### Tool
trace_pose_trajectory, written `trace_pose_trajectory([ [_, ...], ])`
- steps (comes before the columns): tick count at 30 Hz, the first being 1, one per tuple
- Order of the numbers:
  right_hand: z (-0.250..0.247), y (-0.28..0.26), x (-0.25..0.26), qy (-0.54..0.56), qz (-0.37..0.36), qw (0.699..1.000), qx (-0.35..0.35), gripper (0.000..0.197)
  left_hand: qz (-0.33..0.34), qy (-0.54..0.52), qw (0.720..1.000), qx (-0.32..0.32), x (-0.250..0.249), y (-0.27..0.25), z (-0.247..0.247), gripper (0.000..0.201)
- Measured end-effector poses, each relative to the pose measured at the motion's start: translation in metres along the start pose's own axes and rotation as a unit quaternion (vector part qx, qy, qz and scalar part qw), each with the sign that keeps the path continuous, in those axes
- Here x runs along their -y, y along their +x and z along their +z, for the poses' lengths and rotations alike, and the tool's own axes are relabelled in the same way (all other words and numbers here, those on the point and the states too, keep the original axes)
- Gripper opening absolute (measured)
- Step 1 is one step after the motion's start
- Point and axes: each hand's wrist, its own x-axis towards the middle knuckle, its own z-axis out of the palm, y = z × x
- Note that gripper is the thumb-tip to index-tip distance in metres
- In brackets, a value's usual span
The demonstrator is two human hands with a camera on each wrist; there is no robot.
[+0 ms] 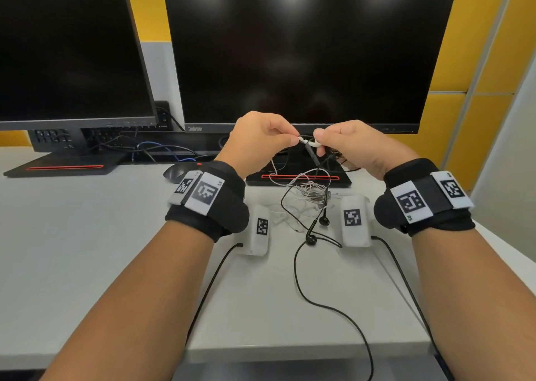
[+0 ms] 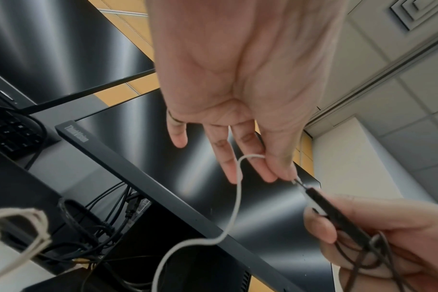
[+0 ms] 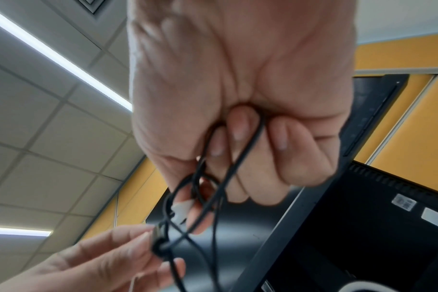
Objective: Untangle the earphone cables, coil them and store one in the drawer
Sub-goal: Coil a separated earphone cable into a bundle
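While both hands are working up in front of the monitor (image 1: 298,50), the left hand (image 1: 258,140) is pinching the white cable (image 2: 238,197) and the right hand (image 1: 351,145) is clutching black cable (image 3: 228,173) loops. They're looking light, floppy and snaggy, so I'd be gripping near the plugs, with the rest of the tangle (image 1: 307,195) lying on the desk (image 1: 87,235).

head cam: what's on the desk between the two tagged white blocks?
Between the left block and right block: tangled white and black earphone cables, in head view.
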Motion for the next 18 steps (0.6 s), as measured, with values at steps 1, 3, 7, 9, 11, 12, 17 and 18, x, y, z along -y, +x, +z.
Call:
trace_pose_trajectory([
  [1,0.000,0.000,0.001,0.006,0.007,1.000,0.001,0.041,0.009,-0.017,1.000,-0.012,-0.001,-0.001,-0.001,0.005],
  [3,0.001,0.001,0.003,0.008,0.013,1.000,-0.006,0.041,0.028,-0.043,0.998,-0.037,-0.001,-0.002,-0.001,0.006],
  [7,0.003,0.002,0.002,-0.020,0.002,0.999,-0.029,0.036,0.071,-0.077,0.993,-0.061,-0.001,-0.008,-0.001,0.009],
  [9,0.004,0.000,0.006,-0.023,0.001,0.999,-0.029,0.036,0.077,-0.092,0.990,-0.074,-0.002,-0.009,0.000,0.008],
  [11,0.004,0.000,0.009,-0.006,0.002,1.000,-0.017,0.041,0.066,-0.100,0.989,-0.086,-0.002,-0.008,0.001,0.007],
  [12,0.003,-0.001,0.011,0.031,0.007,0.999,-0.008,0.047,0.055,-0.104,0.989,-0.089,0.000,-0.008,0.001,0.007],
  [17,0.000,-0.006,0.006,0.073,-0.059,0.996,0.011,0.031,0.029,-0.091,0.994,-0.060,0.005,-0.006,-0.001,0.010],
  [18,0.001,-0.006,0.006,0.058,-0.052,0.997,0.000,0.031,0.034,-0.095,0.994,-0.049,0.005,-0.006,-0.001,0.009],
])
